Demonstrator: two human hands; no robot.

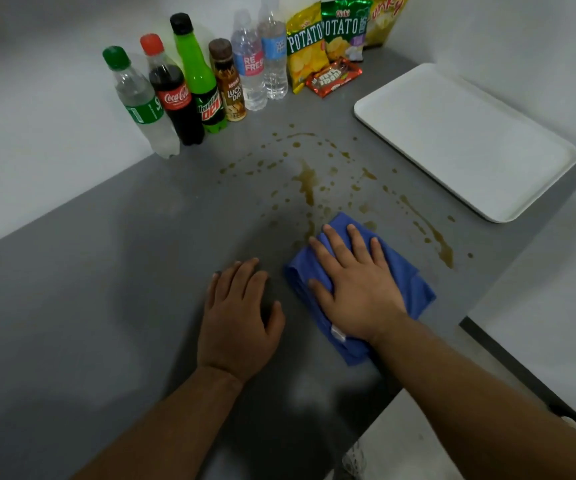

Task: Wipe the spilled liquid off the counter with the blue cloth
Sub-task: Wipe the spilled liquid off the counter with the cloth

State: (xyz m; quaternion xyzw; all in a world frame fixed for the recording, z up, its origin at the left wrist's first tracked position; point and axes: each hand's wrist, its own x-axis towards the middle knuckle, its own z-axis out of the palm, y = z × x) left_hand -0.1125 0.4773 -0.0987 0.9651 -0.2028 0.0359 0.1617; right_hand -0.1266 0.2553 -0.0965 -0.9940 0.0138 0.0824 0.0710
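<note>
A folded blue cloth (412, 284) lies flat on the grey counter (89, 271). My right hand (355, 285) presses down on it, palm flat and fingers spread, hiding most of its middle. Brown spilled liquid (309, 183) is spattered in drops and streaks beyond the cloth, with a long streak (444, 247) to its right. My left hand (239, 320) rests palm down on the bare counter just left of the cloth, fingers slightly apart, holding nothing.
Several drink bottles (179, 95) stand along the back wall, with snack bags (328, 39) to their right. A white tray (466, 140) lies at the far right. The counter's front edge (400, 386) runs diagonally under my right forearm.
</note>
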